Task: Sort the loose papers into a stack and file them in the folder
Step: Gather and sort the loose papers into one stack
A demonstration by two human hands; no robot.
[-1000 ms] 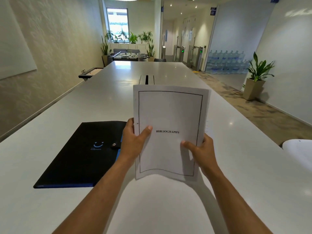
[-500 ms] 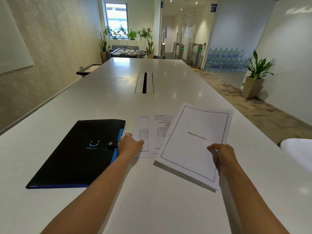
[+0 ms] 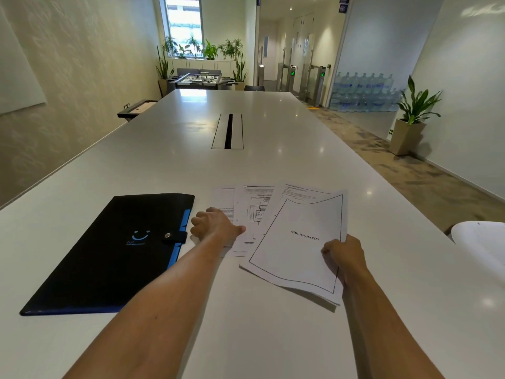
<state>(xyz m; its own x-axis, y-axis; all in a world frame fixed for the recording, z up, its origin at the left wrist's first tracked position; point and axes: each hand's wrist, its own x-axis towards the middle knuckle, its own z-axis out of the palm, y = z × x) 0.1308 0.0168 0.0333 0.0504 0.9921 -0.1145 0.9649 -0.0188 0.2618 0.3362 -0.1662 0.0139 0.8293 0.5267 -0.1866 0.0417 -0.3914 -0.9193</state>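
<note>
the right hand [image 3: 345,257] pinches the bibliography sheets [image 3: 297,242] by their near right corner; the left hand [image 3: 214,225] rests curled, gripping nothing, on the loose papers [image 3: 252,212] near the table's [image 3: 246,324] near edge, beside the closed folder [image 3: 114,253]. thin, floppy, slippery paper: best squared by its edges.

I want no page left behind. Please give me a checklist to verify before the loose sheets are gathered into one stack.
1. Right hand grips the white "BIBLIOGRAPHY" sheet: ok.
2. Left hand rests on the loose printed pages: ok.
3. Pages squared into one stack: not ok, fanned.
4. Black snap-button folder open: not ok, shut.
5. White table free near the pages: ok.
6. Page count: cannot tell.
</note>
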